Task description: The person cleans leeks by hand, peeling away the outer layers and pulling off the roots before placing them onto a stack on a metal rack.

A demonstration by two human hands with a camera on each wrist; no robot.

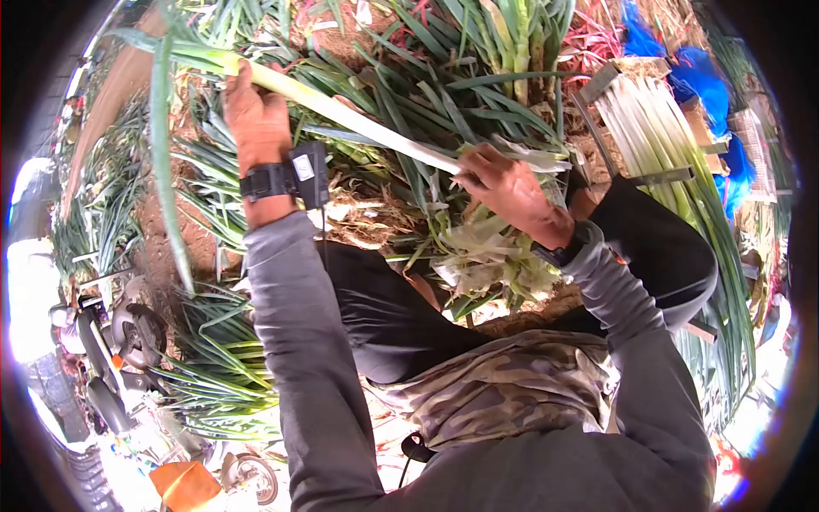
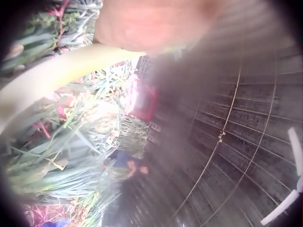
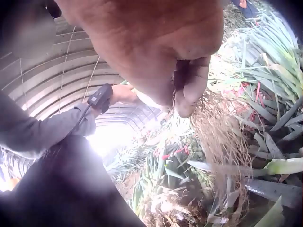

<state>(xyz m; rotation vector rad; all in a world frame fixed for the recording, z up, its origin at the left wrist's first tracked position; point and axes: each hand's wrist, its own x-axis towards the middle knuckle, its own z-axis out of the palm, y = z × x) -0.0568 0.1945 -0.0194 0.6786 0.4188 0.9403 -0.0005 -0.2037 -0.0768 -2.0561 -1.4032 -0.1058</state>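
Observation:
A long green onion (image 1: 358, 124) stretches diagonally across the head view, white toward the right and green leaves at upper left. My left hand (image 1: 258, 124) grips it where the white turns green; in the left wrist view the pale stalk (image 2: 61, 66) passes under the fingers. At the root end, my right hand (image 1: 512, 188) holds it between thumb and curled fingers. Stringy roots (image 3: 222, 142) hang below those fingers in the right wrist view. Under the right hand lies a heap of pale peeled leaves (image 1: 495, 256).
Unsorted green onions (image 1: 426, 85) are piled ahead. To the right, a bundle of cleaned white stalks (image 1: 653, 128) lies in a metal-barred holder (image 1: 665, 177), with blue plastic (image 1: 699, 85) beyond. More leafy onions (image 1: 226, 375) and a scooter (image 1: 128, 333) are at left.

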